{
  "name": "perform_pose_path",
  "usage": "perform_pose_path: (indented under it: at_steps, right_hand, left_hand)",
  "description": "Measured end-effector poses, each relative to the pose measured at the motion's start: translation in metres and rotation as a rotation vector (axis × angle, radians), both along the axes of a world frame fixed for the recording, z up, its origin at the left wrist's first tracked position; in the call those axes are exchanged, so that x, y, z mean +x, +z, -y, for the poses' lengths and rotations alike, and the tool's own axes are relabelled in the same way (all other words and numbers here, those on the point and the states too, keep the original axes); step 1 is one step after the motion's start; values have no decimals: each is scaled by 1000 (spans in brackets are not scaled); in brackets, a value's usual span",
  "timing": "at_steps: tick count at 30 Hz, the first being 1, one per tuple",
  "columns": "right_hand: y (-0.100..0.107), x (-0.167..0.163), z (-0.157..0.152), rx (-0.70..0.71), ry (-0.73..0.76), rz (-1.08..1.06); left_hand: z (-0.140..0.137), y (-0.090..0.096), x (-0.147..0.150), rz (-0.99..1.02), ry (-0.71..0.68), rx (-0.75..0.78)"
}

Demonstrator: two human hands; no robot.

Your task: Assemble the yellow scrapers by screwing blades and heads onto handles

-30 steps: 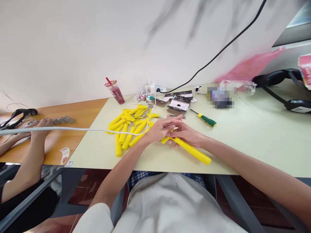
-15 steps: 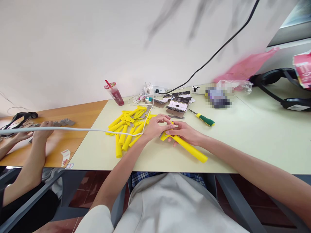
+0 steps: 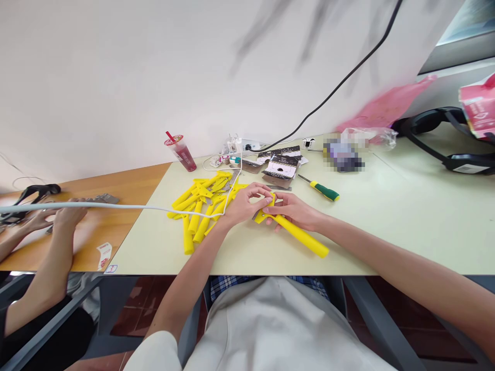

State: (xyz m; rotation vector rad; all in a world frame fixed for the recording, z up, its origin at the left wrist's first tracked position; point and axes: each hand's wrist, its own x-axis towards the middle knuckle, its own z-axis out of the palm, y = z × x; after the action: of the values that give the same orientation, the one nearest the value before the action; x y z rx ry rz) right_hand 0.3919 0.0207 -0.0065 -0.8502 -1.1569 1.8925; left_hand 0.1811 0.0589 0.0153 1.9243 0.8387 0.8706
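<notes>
A yellow scraper is held above the table between both my hands, its round handle slanting down to the right. My left hand pinches the scraper's head from the left. My right hand is closed around the head's other side, where handle and head meet. A grey blade edge shows at the head's left; the fingers cover much of the rest. Left of my hands lies a pile of yellow scrapers. A green and yellow screwdriver lies beyond my right hand.
Opened small boxes and a power strip stand near the wall. A drink cup with a red straw is at the back left. A white cable crosses the pile. At the left, a co-worker's hands handle grey pieces.
The view has shifted slightly. My hands keep their hold on the scraper, with only small finger movement at its head.
</notes>
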Motion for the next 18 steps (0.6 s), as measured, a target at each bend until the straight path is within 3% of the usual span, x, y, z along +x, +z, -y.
perform_pose_path:
  at_steps: [12,18]
  right_hand:
    - [-4,0,-2,5,-7,18]
    - [-5,0,-3,2,0,28]
  left_hand:
    - [2,6,-1,-145,23,113]
    - [0,0,0,-167,22,186]
